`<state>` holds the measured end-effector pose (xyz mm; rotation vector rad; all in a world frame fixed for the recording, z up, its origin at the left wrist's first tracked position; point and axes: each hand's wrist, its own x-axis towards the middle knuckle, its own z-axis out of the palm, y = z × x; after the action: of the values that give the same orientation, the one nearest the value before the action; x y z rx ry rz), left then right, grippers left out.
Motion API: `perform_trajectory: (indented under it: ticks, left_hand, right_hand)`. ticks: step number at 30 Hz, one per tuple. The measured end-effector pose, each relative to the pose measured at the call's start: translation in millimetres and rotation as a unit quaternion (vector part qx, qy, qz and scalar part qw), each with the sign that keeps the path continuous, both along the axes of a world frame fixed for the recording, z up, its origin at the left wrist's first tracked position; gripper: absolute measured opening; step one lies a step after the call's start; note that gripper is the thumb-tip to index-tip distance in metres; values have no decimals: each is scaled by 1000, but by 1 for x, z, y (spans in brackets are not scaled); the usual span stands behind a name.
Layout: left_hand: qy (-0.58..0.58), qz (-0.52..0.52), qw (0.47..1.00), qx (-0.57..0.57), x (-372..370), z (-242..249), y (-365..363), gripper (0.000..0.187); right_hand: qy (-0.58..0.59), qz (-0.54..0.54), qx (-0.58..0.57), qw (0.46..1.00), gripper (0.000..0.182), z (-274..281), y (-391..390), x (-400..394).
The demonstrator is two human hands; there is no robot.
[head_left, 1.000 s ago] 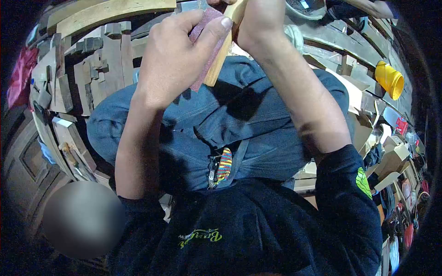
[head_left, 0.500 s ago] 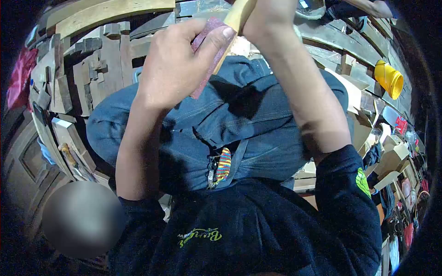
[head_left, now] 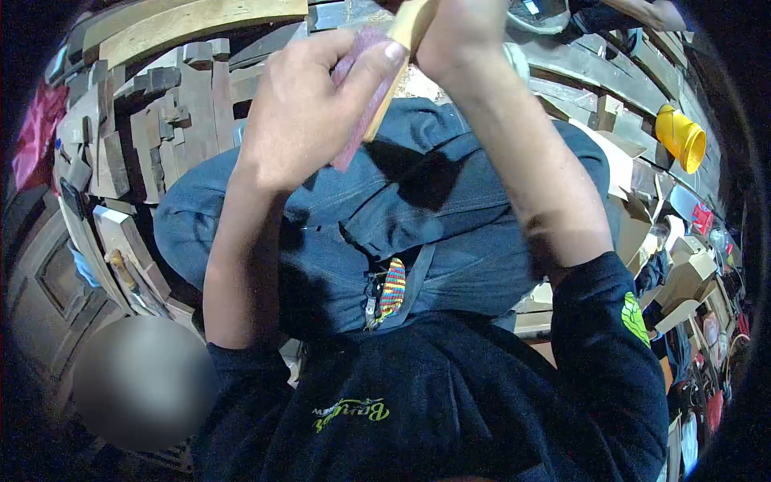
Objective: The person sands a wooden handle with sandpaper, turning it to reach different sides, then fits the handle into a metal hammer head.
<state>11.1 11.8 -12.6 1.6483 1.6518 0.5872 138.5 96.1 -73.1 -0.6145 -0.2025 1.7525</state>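
Wooden piece: a pale, narrow length of wood, held up between the two hands, above the far edge of the trousered lap; whether its near end touches the cloth, I cannot tell.
Long axis: slanted, from the far end beside the right hand down toward the torso and the left.
Reddish strip: sheet with an abrasive look, lying along the wood's left side, nearly parallel to it and reaching past its near end.
Left hand: back upward, thumb on top, fingers bent underneath, pinching the reddish strip against the wood; the wood lies just to its right, and this is the hand nearer the near end.
Right hand: at the far part of the wood, touching it, wrist bent across; its fingers are mostly out of sight, so how tightly they close I cannot tell.
Waist: a multicoloured woven piece hangs at the lap's near edge.
Floor: planks beyond the knees; a curved board toward the far left corner, a tilted yellow container by the right edge, another person's arm at the far right.
Hidden: the wood's far end, cut by the frame; the strip's middle, under the left thumb; the wood's underside.
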Motion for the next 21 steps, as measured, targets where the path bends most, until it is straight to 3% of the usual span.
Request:
perform_trajectory:
  ticks: [2, 5, 6, 8, 10, 14, 15, 18, 21]
  left_hand:
    - [3, -18, 1000, 3, -3, -2, -3, 45]
    - [-7, -14, 1000, -1, 0, -4, -1, 46]
    - [-26, 3, 1000, 4, 0, -5, 1, 47]
    - [-1, -9, 999, 42, -3, -6, 1, 48]
    - [3, -26, 998, -50, -5, 0, -2, 47]
    - [0, -2, 1000, -5, 5, 2, 2, 46]
    - [-7, -1, 998, 67, 5, -4, 6, 45]
    - [20, -14, 1000, -13, -1, 1, 0, 43]
    - [13, -20, 1000, -9, -1, -1, 0, 43]
  right_hand:
    - [-8, -5, 44, 999, 39, 0, 6, 9]
    - [-23, -4, -4, 1000, 40, 8, -6, 0]
    - [29, 42, -6, 999, 40, 9, -8, -5]
    - [-14, 18, -30, 999, 39, 14, -9, -1]
    - [-4, -8, 18, 1000, 40, 6, 3, 7]
    - [-12, 3, -8, 1000, 41, 5, -7, -1]
    - [7, 25, -9, 1000, 41, 3, -10, -6]
    - [-26, -9, 2, 1000, 42, 4, 0, -1]
    - [-26, -19, 13, 999, 42, 5, 2, 5]
